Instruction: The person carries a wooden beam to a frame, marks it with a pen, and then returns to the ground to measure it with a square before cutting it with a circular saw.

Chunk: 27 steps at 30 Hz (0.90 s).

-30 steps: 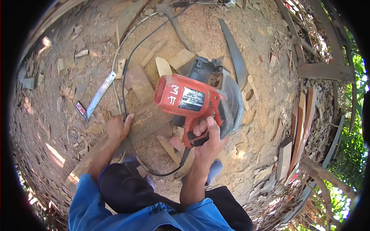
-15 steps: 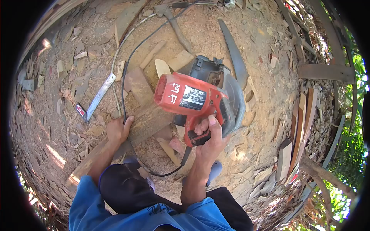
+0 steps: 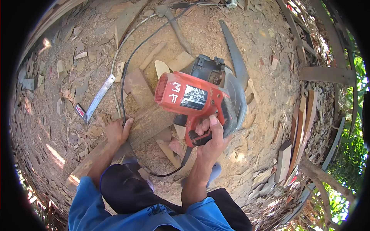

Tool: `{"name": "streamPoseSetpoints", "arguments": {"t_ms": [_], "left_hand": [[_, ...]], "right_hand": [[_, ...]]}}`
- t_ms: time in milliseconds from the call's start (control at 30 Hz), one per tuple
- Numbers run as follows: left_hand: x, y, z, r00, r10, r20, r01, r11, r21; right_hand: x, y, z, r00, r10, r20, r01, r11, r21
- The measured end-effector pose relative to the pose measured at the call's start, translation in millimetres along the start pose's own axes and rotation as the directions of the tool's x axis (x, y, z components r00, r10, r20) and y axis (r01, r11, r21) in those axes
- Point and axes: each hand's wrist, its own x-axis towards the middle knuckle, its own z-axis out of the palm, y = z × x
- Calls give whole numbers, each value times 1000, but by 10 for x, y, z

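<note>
My right hand (image 3: 211, 133) is wrapped around the rear handle of a red and black circular saw (image 3: 185, 93). The saw sits over the end of a wooden board (image 3: 152, 121), its blade guard facing right; the blade itself is hidden. On the board's left part, my left hand (image 3: 117, 131) presses down and grips the far edge, thumb stretched along the top and fingers mostly hidden. A black power cord (image 3: 126, 61) loops past this hand and up to the saw handle. A try square (image 3: 99, 98) lies on the ground beyond my left hand.
Beyond the saw lie a handsaw (image 3: 236, 54) and a hammer-like tool (image 3: 178, 32) with a wooden handle. Wood offcuts (image 3: 181, 61) and chips cover the dirt ground. At right are stacked wood strips (image 3: 302, 127) and a branch (image 3: 323, 173).
The circular saw has shifted very slightly, with my right hand still on its handle. My left hand keeps its place on the board.
</note>
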Motion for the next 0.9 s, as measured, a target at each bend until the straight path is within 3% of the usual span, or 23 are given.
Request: {"name": "streamPoseSetpoints", "arguments": {"t_ms": [900], "left_hand": [[8, 40, -48, 999, 42, 3, -42, 997, -60]], "right_hand": [[207, -31, 90, 1000, -12, 9, 12, 1000, 10]]}}
